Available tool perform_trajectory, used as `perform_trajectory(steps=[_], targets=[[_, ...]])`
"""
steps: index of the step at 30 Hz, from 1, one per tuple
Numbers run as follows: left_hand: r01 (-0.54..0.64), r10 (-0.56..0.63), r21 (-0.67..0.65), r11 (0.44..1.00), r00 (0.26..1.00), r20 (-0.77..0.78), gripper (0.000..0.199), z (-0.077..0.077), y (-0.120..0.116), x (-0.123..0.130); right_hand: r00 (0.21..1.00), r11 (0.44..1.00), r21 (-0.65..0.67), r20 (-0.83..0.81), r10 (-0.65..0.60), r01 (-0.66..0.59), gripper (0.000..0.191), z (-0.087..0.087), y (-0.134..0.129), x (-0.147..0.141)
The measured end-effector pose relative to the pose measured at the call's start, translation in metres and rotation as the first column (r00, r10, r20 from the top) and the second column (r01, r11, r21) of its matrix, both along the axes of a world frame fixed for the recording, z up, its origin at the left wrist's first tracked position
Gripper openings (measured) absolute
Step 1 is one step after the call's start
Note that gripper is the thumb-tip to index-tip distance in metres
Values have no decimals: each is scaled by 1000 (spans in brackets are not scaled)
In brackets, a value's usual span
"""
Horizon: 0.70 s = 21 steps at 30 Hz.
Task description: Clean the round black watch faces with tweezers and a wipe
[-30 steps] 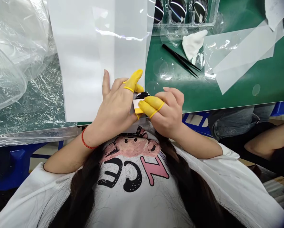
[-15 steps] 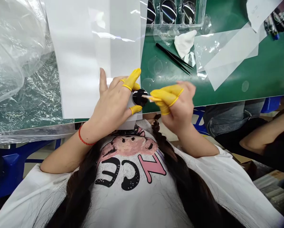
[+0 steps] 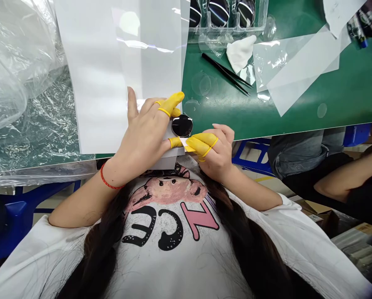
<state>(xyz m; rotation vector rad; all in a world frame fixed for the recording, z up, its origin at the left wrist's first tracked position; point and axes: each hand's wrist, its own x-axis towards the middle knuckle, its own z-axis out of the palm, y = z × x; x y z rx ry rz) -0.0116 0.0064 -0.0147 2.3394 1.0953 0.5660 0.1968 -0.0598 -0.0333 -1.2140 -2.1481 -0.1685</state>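
The left hand (image 3: 145, 133) reaches in from nine o'clock with its yellow-capped thumb and fingers curved about a dark round disc (image 3: 182, 125), apparently pinching it by the rim near the table's close edge. From four o'clock, the right hand (image 3: 219, 153) pinches a small pale strip (image 3: 184, 142) between capped fingertips, its white end beside the left thumb, just below the disc. Work on this disc looks under way rather than finished, since both hands remain engaged around it; whether its face is done cannot be told. White sheets (image 3: 105, 83) spread toward ten o'clock. Tweezers (image 3: 223, 70) lie unused at one to two o'clock, short of a white cloth (image 3: 239, 52). Toward one o'clock, a clear tray (image 3: 248, 30) holds more discs, finished or waiting, I cannot say.
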Motion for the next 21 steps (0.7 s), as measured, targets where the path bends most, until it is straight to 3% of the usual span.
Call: perform_trajectory(steps=[4, 7, 11, 14, 17, 21], targets=[[-25, 25, 26, 999, 999, -21, 74, 0, -1, 1, 974, 982, -159, -183, -132, 103, 17, 14, 1, -5], [-29, 31, 37, 999, 998, -59, 73, 2, -2, 2, 922, 960, -207, -299, -248, 191, 15, 16, 6, -16], [-59, 61, 32, 998, 997, -55, 69, 3, -3, 2, 938, 960, -77, -207, -278, 268, 16, -2, 15, -23], [-77, 78, 11, 997, 996, -51, 56, 2, -3, 2, 916, 927, 9, -158, -369, 375, 19, -15, 20, -14], [-82, 83, 19, 996, 996, -45, 48, -1, -5, 1, 903, 913, -15, -138, -406, 408, 20, -14, 19, -7], [-105, 105, 5, 995, 993, -53, 51, -4, -5, 1, 893, 921, -88, -223, -390, 380, 12, -3, 11, -19]])
